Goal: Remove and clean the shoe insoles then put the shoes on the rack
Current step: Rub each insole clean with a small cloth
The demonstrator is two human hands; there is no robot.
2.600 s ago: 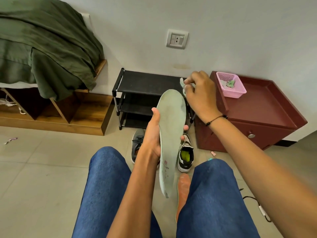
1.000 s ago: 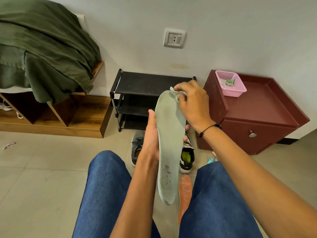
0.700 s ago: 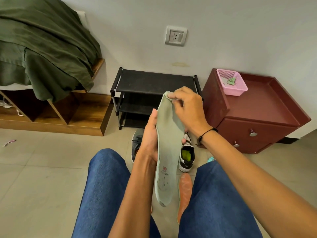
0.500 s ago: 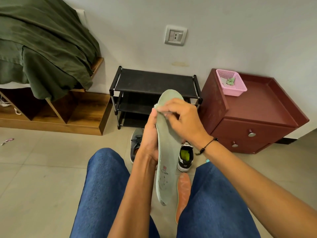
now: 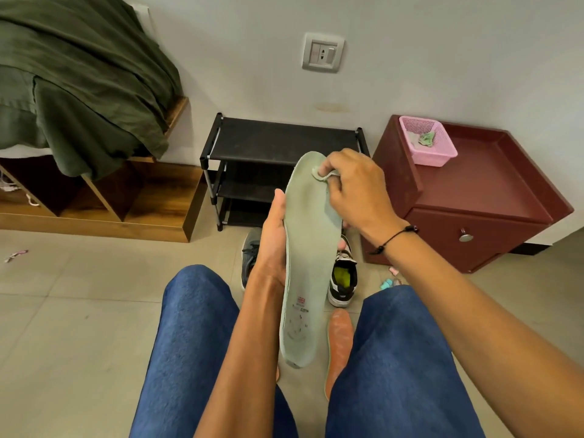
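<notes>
Two hands work on one pale green insole [image 5: 308, 263], which stands upright above the person's lap, between the blue-trousered knees. The left hand [image 5: 272, 245] grasps it from the left edge at about mid-height, thumb up along the rim and fingertips just showing past the right edge. The right hand [image 5: 355, 191] pinches a small pale cloth [image 5: 320, 174] in a clenched grip and presses it against the upper end of the insole; a thin black cord circles that wrist. A second, orange insole [image 5: 339, 343] lies on the tiled floor [image 5: 69, 311] between the legs, just right of the green one's lower tip. Beyond it stand a black-and-white shoe [image 5: 343, 279] with a yellow-green lining and, to its left, a grey shoe [image 5: 249, 257], partly hidden by the left wrist. Both sit in front of the black shoe rack [image 5: 281, 143] against the wall. Right of the rack is a dark red cabinet [image 5: 474, 197] carrying a pink basket [image 5: 426, 143] with a scrap of green cloth in it. Left of the rack, a green blanket [image 5: 79, 83] hangs over a wooden bed frame [image 5: 142, 203].
</notes>
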